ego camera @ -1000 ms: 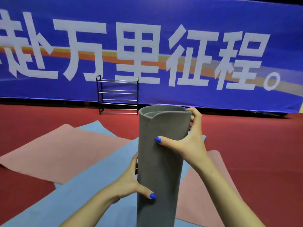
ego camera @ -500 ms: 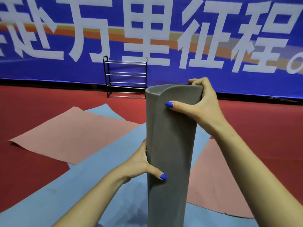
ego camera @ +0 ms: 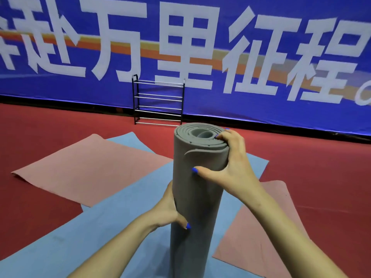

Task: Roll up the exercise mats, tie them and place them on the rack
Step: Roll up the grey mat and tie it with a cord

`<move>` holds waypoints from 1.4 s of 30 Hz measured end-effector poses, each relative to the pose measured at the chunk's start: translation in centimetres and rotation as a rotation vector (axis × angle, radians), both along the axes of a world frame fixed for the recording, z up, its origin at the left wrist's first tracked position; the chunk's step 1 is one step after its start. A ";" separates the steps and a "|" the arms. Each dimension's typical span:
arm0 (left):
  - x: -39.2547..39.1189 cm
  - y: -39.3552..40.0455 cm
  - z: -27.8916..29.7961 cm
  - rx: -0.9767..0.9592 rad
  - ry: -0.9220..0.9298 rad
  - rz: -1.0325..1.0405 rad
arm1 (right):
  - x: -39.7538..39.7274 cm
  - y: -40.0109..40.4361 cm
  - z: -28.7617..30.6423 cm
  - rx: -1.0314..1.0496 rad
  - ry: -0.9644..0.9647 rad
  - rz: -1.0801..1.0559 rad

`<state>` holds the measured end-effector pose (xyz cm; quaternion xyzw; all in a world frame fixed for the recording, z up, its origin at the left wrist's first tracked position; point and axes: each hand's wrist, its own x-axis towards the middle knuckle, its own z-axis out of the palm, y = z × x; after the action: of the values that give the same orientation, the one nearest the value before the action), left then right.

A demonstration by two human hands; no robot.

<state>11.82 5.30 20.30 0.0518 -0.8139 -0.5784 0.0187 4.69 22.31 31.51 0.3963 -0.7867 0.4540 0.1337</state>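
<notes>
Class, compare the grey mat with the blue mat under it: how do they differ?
The grey mat is rolled into a tight tube; the blue mat lies unrolled. The grey mat stands upright; the blue mat lies flat on the red floor. Both hands grip the grey mat; neither touches the blue mat. Both are untied and off the rack.

The rolled mat [ego camera: 197, 197] is plain grey. Flat mats on the red floor [ego camera: 321, 167] are pink [ego camera: 84, 167], pink [ego camera: 259, 237] and light blue [ego camera: 112, 223]. The rack [ego camera: 158, 101] is black with silver bars. The banner [ego camera: 261, 109] is blue with white characters and an orange-tan stripe. Fingernails [ego camera: 194, 170] are painted bright blue.
</notes>
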 end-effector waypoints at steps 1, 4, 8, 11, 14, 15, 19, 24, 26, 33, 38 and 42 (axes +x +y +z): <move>-0.4 -0.1 -0.1 0.005 -0.004 0.007 | -0.4 -0.1 0.0 -0.001 -0.014 -0.016; -0.7 -0.3 -0.4 0.019 -0.008 0.013 | -0.7 -0.1 0.2 -0.010 -0.002 -0.023; -0.9 -0.6 -0.8 -0.001 -0.024 0.022 | -0.6 -0.4 -0.3 -0.002 0.019 -0.028; -1.0 -0.7 -0.8 -0.003 -0.044 0.020 | -0.9 -0.6 0.0 -0.008 0.014 -0.038; -1.1 -0.8 -0.8 -0.033 -0.053 0.017 | -0.7 -0.8 -0.3 -0.006 0.014 -0.068; -1.1 -0.7 -0.8 -0.045 -0.053 0.014 | -0.6 -0.9 -0.3 -0.005 0.020 -0.082; -1.4 -0.1 -1.1 -0.049 -0.011 0.003 | -0.1 -1.1 -0.6 -0.054 -0.013 -0.125; -2.0 0.5 -2.1 -0.056 0.077 0.109 | -0.1 -1.0 -0.8 -0.063 -0.014 -0.149; -2.2 0.8 -2.2 -0.056 0.105 0.144 | -0.3 -0.8 -0.7 -0.059 -0.019 -0.151; -2.6 1.9 -1.2 -0.052 0.230 0.121 | -0.9 1.1 -0.9 -0.099 -0.020 -0.119; -2.7 3.2 -0.7 -0.096 0.258 0.148 | -0.8 3.0 0.2 -0.042 -0.095 -0.100; -3.2 5.4 -0.4 -0.158 0.251 0.125 | -0.6 7.7 1.2 -0.015 -0.205 -0.044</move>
<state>8.61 10.70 19.87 0.0281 -0.8433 -0.5121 0.1605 4.09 30.00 32.69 0.3294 -0.8013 0.4952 0.0653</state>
